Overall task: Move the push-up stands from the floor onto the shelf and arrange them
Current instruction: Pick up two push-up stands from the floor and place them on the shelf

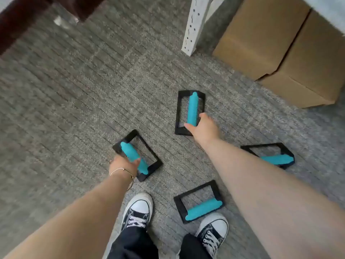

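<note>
Several push-up stands with black rectangular bases and teal grips lie on the grey carpet. My left hand (124, 164) is wrapped around the teal grip of the left stand (130, 152). My right hand (204, 128) is closed on the near end of the grip of the middle stand (192, 107). A third stand (274, 158) lies to the right, partly hidden behind my right forearm. Between my shoes lies a fourth stand (202, 209). Both held stands still look to be at floor level.
A white perforated shelf leg (193, 28) stands at the top centre. Two brown cardboard boxes (280, 45) sit to its right on the floor. Dark furniture (16, 21) fills the top left corner. My black-and-white sneakers (139, 212) are at the bottom.
</note>
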Action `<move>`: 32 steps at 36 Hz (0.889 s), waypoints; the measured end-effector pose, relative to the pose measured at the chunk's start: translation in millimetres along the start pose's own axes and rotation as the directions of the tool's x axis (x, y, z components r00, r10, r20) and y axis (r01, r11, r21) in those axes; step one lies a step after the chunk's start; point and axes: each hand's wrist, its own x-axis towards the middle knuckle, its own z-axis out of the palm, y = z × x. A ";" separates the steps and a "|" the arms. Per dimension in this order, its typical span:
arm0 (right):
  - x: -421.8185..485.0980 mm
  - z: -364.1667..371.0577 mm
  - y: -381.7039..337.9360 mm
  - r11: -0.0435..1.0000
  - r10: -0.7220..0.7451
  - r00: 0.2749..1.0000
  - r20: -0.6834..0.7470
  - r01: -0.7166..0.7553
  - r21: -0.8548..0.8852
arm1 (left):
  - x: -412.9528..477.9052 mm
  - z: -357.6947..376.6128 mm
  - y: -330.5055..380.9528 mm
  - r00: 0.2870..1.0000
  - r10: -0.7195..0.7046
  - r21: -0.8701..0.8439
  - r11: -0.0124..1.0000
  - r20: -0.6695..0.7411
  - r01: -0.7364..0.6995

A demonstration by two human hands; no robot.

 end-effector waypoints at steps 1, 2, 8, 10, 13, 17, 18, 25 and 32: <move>6.1 3.9 -1.0 1.000 0.012 1.000 -0.001 -0.012 0.018 | 4.2 5.7 -2.7 0.999 -0.044 -0.048 0.998 0.011 0.045; 14.3 9.4 0.2 0.999 0.025 1.000 -0.008 -0.025 0.025 | 10.7 11.7 -6.8 0.997 -0.078 -0.085 0.993 -0.010 0.077; 41.7 32.7 6.4 0.993 0.065 0.998 -0.024 -0.062 0.099 | 26.1 41.2 -18.8 0.993 -0.108 -0.302 0.949 -0.049 0.089; 46.4 36.0 8.7 0.988 0.084 0.996 -0.040 -0.078 0.137 | 24.5 46.9 -17.5 0.994 -0.091 -0.383 0.922 -0.057 0.062; 51.2 39.7 10.7 0.985 0.095 0.994 -0.050 -0.086 0.150 | 24.6 52.4 -16.3 0.994 -0.081 -0.446 0.894 -0.076 0.039; 57.1 43.8 13.1 0.980 0.125 0.991 -0.043 -0.117 0.160 | 28.3 55.2 -17.9 0.993 -0.070 -0.484 0.875 -0.091 0.017; 58.0 44.0 13.7 0.979 0.128 0.991 -0.040 -0.120 0.167 | 27.7 55.1 -17.8 0.993 -0.066 -0.480 0.877 -0.096 0.012; 35.5 37.5 19.0 0.960 0.170 0.985 -0.041 -0.157 0.232 | 12.3 41.8 -13.7 0.996 0.015 -0.475 0.878 -0.093 -0.057; -56.0 -5.6 20.3 0.943 0.211 0.977 0.019 -0.209 0.260 | -56.0 -13.8 7.5 0.975 0.206 -0.336 0.915 -0.083 -0.222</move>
